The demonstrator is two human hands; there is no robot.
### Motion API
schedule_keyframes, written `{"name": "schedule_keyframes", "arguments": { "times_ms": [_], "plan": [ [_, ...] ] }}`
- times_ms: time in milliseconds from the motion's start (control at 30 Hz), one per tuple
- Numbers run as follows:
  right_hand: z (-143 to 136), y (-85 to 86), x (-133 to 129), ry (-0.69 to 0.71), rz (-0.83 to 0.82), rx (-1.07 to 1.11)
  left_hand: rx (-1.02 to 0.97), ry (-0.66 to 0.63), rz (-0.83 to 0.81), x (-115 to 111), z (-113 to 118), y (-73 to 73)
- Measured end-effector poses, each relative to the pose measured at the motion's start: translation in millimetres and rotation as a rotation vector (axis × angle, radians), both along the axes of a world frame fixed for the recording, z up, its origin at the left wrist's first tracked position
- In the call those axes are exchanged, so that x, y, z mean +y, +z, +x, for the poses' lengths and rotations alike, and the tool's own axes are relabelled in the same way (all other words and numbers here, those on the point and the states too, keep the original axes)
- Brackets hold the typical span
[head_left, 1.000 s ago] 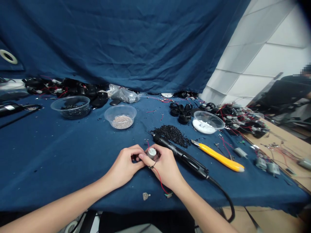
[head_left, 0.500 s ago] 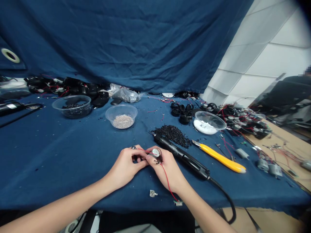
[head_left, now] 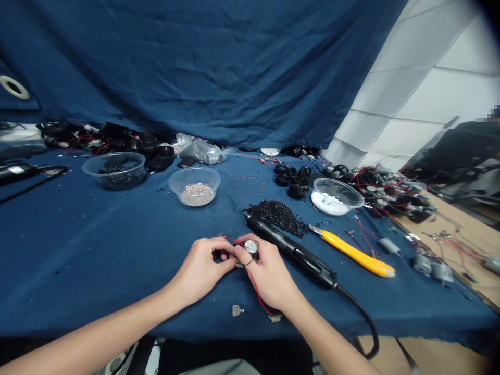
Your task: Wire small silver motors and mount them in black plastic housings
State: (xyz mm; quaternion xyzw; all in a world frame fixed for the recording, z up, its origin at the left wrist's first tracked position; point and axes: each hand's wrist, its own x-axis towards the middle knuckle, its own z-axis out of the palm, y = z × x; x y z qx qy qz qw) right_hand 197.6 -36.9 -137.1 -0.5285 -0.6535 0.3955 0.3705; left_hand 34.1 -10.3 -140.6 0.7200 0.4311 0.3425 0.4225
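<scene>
Near the front edge of the desk [head_left: 117,250], your right grip [head_left: 270,273] holds the motor [head_left: 250,246], long axis near vertical, white end up; your left grip [head_left: 200,265] is unclear. Bowls [head_left: 195,176] contain black pieces [head_left: 116,171], metallic bits [head_left: 197,196], white material [head_left: 329,204].

I can read no lettering, numbers or signs. The small white patch [head_left: 16,170] on the long black tool [head_left: 15,177] is illegible to me.

The single head-worn view looks forward and down from above and behind the bare fingers [head_left: 222,244] — near enough that both bare forearms [head_left: 130,322] run out at its lower corners. Beyond the fingers it faces a creased dark-blue cloth curtain [head_left: 203,67]; to their right, a white panelled wall [head_left: 414,78].
</scene>
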Motion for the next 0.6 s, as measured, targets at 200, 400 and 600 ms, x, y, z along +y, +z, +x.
{"name": "schedule_keyframes", "arguments": {
  "times_ms": [200, 400, 600],
  "plan": [
    [1.5, 3.0, 1.6, 0.012, -0.002, 0.038, 0.033, 0.023, -0.005, -0.4, -0.4, -1.7],
    [0.1, 2.5, 4.7, 0.069, -0.024, 0.252, 0.056, 0.016, 0.013, -0.6, 1.0, -0.9],
    [-0.5, -3.8, 5.6, 0.004, -0.06, 0.307, 0.06, -0.006, 0.031, -0.5, 0.6, -1.4]
  ]
}}
